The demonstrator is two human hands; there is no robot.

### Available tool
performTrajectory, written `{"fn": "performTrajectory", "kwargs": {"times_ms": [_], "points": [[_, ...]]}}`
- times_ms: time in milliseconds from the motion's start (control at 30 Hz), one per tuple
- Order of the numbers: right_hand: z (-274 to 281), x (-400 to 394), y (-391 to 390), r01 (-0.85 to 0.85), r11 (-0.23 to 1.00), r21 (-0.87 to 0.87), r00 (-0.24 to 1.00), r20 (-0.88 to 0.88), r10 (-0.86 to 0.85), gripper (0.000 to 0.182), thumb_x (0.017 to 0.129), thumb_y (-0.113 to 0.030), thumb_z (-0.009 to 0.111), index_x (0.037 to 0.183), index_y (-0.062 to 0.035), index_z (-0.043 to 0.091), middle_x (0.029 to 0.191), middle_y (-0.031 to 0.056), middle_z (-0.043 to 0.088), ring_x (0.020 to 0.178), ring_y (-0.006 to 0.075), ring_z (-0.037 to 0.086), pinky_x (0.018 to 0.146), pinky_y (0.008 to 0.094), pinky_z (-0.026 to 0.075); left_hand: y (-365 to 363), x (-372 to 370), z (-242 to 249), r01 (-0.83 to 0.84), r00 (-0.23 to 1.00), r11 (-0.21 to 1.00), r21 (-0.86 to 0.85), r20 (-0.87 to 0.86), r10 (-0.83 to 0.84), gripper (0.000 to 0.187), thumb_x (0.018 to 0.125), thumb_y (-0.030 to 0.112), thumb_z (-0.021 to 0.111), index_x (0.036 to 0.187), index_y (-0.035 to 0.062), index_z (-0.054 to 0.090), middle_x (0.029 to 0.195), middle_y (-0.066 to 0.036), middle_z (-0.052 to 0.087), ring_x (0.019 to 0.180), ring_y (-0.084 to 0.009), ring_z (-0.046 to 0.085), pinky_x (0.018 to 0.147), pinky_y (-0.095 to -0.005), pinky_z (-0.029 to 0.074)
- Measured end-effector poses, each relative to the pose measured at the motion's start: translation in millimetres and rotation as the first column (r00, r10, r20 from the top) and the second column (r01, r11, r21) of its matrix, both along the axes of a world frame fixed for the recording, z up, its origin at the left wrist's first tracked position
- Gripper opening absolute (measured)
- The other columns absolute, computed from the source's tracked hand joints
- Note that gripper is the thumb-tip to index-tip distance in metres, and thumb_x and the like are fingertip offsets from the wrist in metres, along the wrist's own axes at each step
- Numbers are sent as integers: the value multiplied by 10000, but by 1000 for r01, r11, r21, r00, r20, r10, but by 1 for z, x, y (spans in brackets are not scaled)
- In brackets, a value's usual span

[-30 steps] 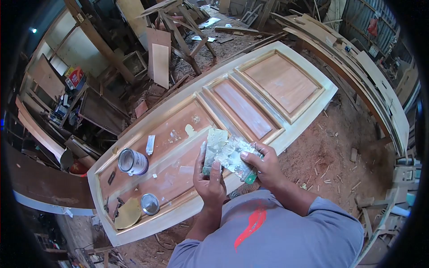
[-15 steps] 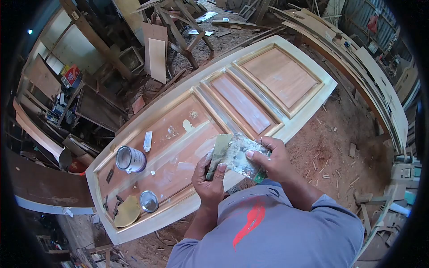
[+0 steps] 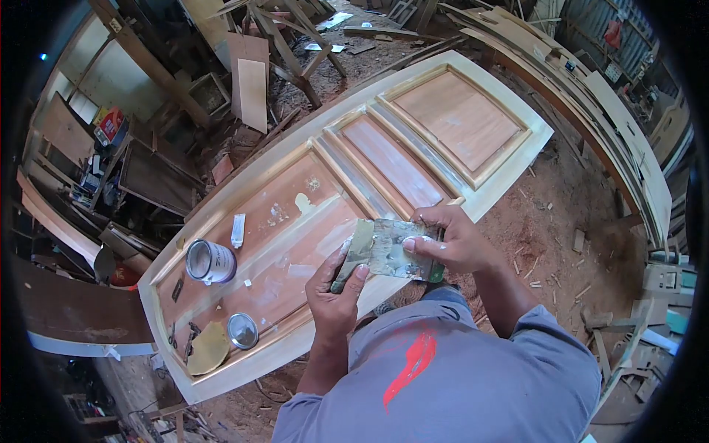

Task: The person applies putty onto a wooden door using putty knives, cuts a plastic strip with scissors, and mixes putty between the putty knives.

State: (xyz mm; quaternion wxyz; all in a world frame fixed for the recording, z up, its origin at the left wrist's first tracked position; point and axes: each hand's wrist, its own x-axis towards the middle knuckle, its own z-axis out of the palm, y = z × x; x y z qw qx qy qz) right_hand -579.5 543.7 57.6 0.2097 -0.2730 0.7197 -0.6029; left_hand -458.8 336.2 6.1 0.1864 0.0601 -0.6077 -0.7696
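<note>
My left hand (image 3: 336, 299) is closed on a greenish-grey, putty-smeared spreader (image 3: 358, 249). My right hand (image 3: 452, 240) grips a smeared putty knife (image 3: 395, 251) with its thumb on top, a bit of green showing at its lower right edge. The two tools meet edge to edge above the near side of a panelled wooden door (image 3: 436, 196). Pale filler patches mark the door's panels. On its left part stand an open can (image 3: 213, 262), a white tube (image 3: 238, 230), a round metal lid (image 3: 242, 331) and a yellowish rounded sheet (image 3: 209, 348).
Scissors (image 3: 172, 336) and a small dark bar (image 3: 177, 289) lie near the door's left end. Long boards (image 3: 591, 125) are stacked at the right. A wooden trestle (image 3: 303, 59) and scrap wood stand behind the door. Shavings litter the floor (image 3: 546, 229).
The knife in my right hand has turned flatter, with its face more level against the spreader. The whole view has shifted slightly.
</note>
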Motion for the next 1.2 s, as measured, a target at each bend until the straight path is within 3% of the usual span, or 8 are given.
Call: {"fn": "performTrajectory", "kwargs": {"times_ms": [233,433,567,667,800,933,1067,1200], "points": [[-5,-28,3,-177,979,97,971,-144,189,227,912,-189,756,890,17,664,717,82,616,692,109,551,642,325,470,-11,-2,-4,65,993,997,52,98,-70,420,927,-7,722,1326,-92,620,1167,-128,721,1050,-157,672,935,-286,533],[12,-35,-2,-347,932,105,916,-174,361,243,915,-204,751,895,17,652,710,120,623,657,138,566,616,352,468,-23,-2,-8,167,970,980,-105,194,-144,381,946,27,718,1309,-60,640,1126,-112,724,1001,-150,674,905,-286,535],[22,-35,10,-131,971,202,907,-370,199,217,903,-198,762,947,-3,679,689,83,615,642,142,584,596,341,458,-19,-12,-9,-53,996,999,-3,77,53,324,1000,94,678,1293,-37,631,1139,-93,703,1054,-137,646,906,-277,520],[17,-25,8,-25,998,66,997,-69,29,231,898,-208,766,942,3,684,688,77,608,642,138,571,589,340,450,-24,-10,-21,-30,996,990,136,88,18,323,1035,54,579,1338,-51,544,1274,-128,633,1151,-215,650,1013,-370,553],[-24,-21,-9,188,981,54,951,-258,-168,213,898,-191,764,926,8,695,785,73,668,719,112,600,644,314,498,0,-18,-14,-20,1000,954,298,4,20,333,1086,127,477,1384,-22,479,1254,-130,626,1125,-236,670,964,-399,588],[-24,-16,-33,623,673,-399,782,307,-542,228,1013,-186,647,1101,25,648,900,39,688,773,123,639,712,299,536,-3,-23,-29,8,999,942,337,44,-25,347,1117,208,399,1397,11,456,1242,-136,626,1072,-248,688,892,-416,606],[-58,11,-52,536,771,-345,842,157,-516,236,1056,-208,574,1130,17,579,937,89,676,840,175,672,727,355,548,10,-29,-39,38,997,861,506,34,-64,349,1126,246,365,1401,47,449,1239,-130,632,1032,-229,691,837,-397,607],[-69,42,-66,334,941,-52,932,-129,-338,271,1054,-258,553,1113,5,529,942,163,616,867,224,625,758,390,512,21,-33,-51,10,1000,865,501,20,-23,308,1071,98,538,1365,47,462,1208,-88,633,1078,-173,656,919,-336,564]]}}
